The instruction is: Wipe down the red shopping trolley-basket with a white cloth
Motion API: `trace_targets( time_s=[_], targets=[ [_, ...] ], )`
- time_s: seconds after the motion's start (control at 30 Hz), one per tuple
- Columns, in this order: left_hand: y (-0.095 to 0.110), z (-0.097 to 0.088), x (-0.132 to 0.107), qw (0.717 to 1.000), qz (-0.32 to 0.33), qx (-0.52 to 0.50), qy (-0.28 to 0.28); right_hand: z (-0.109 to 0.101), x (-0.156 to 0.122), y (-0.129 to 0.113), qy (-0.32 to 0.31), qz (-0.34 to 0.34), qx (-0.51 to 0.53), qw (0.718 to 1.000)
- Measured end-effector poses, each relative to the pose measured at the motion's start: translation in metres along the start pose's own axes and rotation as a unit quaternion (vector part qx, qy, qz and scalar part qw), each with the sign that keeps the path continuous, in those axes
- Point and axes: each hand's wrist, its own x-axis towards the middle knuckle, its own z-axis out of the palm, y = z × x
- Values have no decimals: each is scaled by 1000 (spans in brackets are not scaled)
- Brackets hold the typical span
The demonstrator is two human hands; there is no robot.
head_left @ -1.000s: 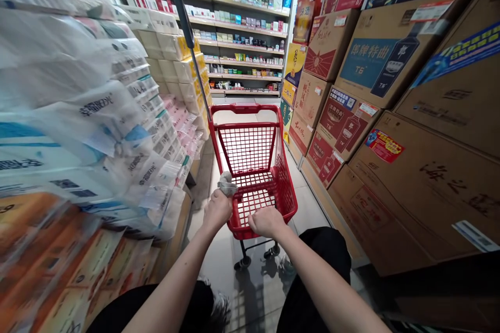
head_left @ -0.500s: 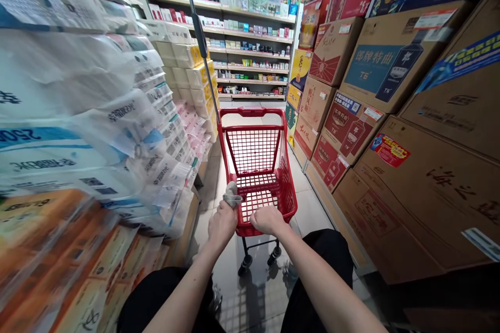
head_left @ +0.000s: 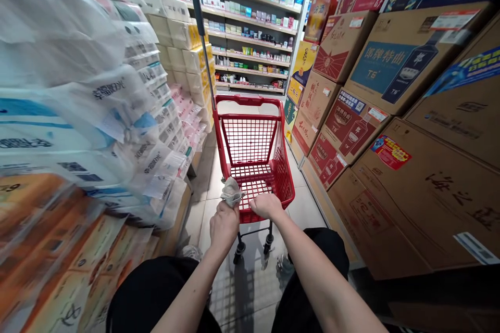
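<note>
A red shopping cart (head_left: pixel 287 177) with a grid basket stands in the aisle in front of me, its basket holding nothing that I can see. My left hand (head_left: pixel 224 225) is closed around a crumpled light grey cloth (head_left: pixel 232 192), which pokes out above the fingers at the basket's near left corner. Whether these fingers also grip the rim is hidden. My right hand (head_left: pixel 267 205) is closed over the near rim of the basket, with the wrist coming in from the right.
Plastic-wrapped paper packs (head_left: pixel 128 99) are piled high on the left. Stacked cartons (head_left: pixel 390 70) line the right side. Ahead stand shelves of small boxed goods (head_left: pixel 253 34). A thin pole (head_left: pixel 198 8) rises from the cart's left side. Tiled floor (head_left: pixel 203 182) runs between.
The cart and both hands sit slightly higher and further left in view, and the shelves have shifted upward. More of the cloth shows above my left hand. Both hands keep their hold.
</note>
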Motion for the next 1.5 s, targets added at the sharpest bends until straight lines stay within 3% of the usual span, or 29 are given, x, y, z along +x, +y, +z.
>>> trace_targets(
  time_s=[0.27, 0.5, 0.63, 0.77, 1.03, 1.13, 1.27, 1.37, 1.5],
  targets=[
    [-9, -13, 27, 998, -19, 5, -57, 5, 13, -10, 6, -10, 2, 1000],
    [-6, -12, 22, 996, -16, -24, -79, 1, 6, -1, 99, -48, -7, 994],
    [-6, -15, 18, 996, 5, -22, -81, -1, 1, 2, 66, -34, 4, 997],
    [-9, -17, 10, 997, 48, 43, -42, -2, -2, 2, 21, -33, 3, 999],
    [-19, -27, -6, 979, 176, 88, 58, -6, -7, 4, 4, -24, 9, 1000],
    [-14, -25, -4, 957, 269, 61, 95, -10, -7, 17, 1, -55, 17, 998],
    [-7, -16, 6, 924, 374, 4, 84, -16, -11, 48, 49, -26, -40, 998],
    [-8, -15, 11, 913, 404, -13, 60, -18, -14, 63, 26, 13, -69, 997],
    [-13, -15, 0, 906, 417, -36, 61, -17, -14, 62, 1, 44, -63, 997]
  ],
)
